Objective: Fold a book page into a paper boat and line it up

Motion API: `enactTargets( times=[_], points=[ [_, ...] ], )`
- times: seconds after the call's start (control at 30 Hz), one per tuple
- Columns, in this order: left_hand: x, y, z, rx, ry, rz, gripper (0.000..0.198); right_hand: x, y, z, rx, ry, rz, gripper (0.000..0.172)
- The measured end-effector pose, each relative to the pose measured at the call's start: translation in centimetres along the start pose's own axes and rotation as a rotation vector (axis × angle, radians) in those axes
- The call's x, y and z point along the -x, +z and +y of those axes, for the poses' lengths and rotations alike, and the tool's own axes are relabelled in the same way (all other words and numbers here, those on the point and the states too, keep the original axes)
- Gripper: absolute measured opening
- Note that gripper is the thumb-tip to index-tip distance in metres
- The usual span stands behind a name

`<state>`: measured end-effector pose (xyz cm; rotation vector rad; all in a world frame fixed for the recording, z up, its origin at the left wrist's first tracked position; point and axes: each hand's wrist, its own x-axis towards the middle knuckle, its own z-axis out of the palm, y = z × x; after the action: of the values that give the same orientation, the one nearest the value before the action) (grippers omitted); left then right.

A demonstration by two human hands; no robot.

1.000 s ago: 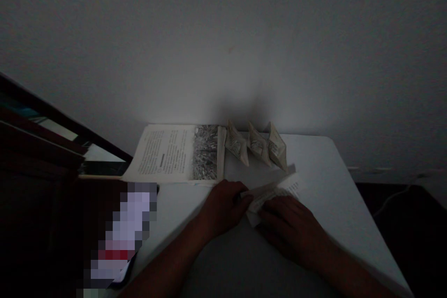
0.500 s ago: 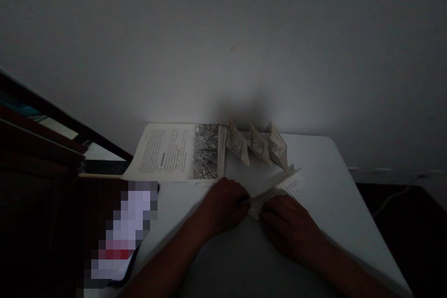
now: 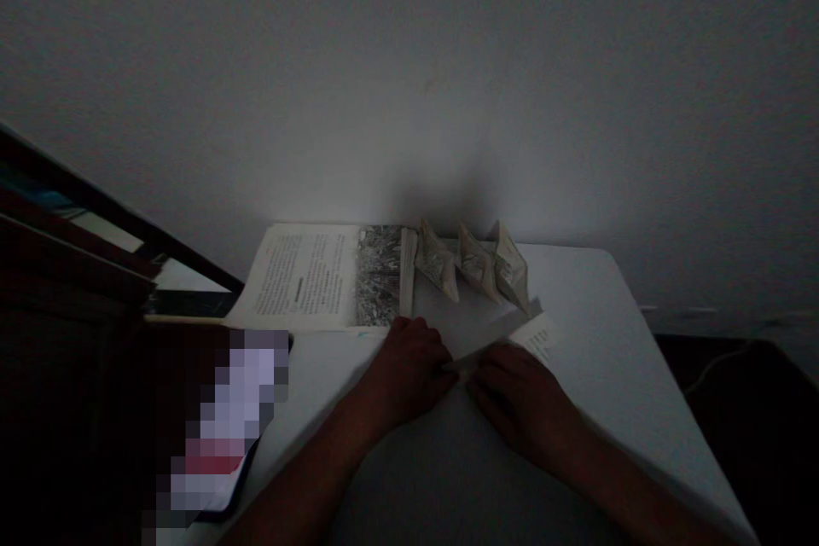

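White folded paper sheet with dark print is held by the curled left hand and curled right hand.

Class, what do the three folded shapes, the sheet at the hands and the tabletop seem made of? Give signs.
Three folded shapes: apparently matt paper, from creases and print.
Sheet: likely thin matt paper, with printed lines.
Tabletop: pale, smooth, perhaps laminate or painted board; dim light leaves this open.

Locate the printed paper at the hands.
Head view, right of centre: the printed paper extends from the left hand past the right hand, which partly hides it, nearer than the three paper boats.
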<state>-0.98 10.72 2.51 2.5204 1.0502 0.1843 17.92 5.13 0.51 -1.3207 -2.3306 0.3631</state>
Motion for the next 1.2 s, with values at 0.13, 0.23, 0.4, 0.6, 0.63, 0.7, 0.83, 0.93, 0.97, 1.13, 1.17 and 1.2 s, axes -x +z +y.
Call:
enactTargets(
  times=[0.13,0.23,0.4,0.6,0.63,0.7,0.83,0.93,0.97,1.13,1.17,1.2],
  points=[
    [0.0,0.1,-0.1,-0.032,-0.02,-0.002,0.015,-0.1,0.0,-0.2,-0.008,0.036,-0.031,0.015],
    [0.0,0.0,-0.1,-0.038,-0.022,-0.004,0.015,0.0,0.0,-0.2,-0.015,0.047,-0.031,0.014],
    [0.1,-0.2,0.2,-0.02,-0.01,-0.014,0.012,-0.1,0.1,-0.2,-0.011,0.053,-0.019,0.015],
    [0.4,-0.4,0.5,0.022,-0.006,-0.001,0.009,0.0,0.5,-0.1,0.003,0.083,-0.015,0.013],
    [0.4,-0.4,0.5,0.029,-0.009,0.001,0.007,0.0,0.5,-0.1,0.002,0.084,-0.01,0.012],
    [0.4,-0.4,0.6,0.034,-0.018,0.002,0.008,0.0,0.5,-0.2,0.002,0.083,0.0,0.011],
    [0.3,-0.1,0.6,0.024,-0.028,0.012,0.009,-0.1,0.5,-0.2,0.008,0.082,0.018,0.011],
    [0.2,0.1,0.7,0.002,-0.036,0.019,0.01,-0.2,0.6,-0.1,0.014,0.075,0.039,0.013],
    [0.2,0.1,0.7,-0.009,-0.044,0.022,0.01,-0.2,0.6,-0.1,0.018,0.073,0.044,0.013],
    [0.3,0.5,0.9,-0.065,-0.088,0.026,0.014,-0.2,0.7,-0.3,0.024,0.069,0.052,0.014],
    [0.4,0.6,0.9,-0.071,-0.097,0.027,0.015,-0.1,0.6,-0.3,0.025,0.072,0.052,0.014],
    [0.4,0.6,0.9,-0.076,-0.104,0.028,0.015,-0.1,0.6,-0.3,0.026,0.08,0.051,0.015]
  ],
)
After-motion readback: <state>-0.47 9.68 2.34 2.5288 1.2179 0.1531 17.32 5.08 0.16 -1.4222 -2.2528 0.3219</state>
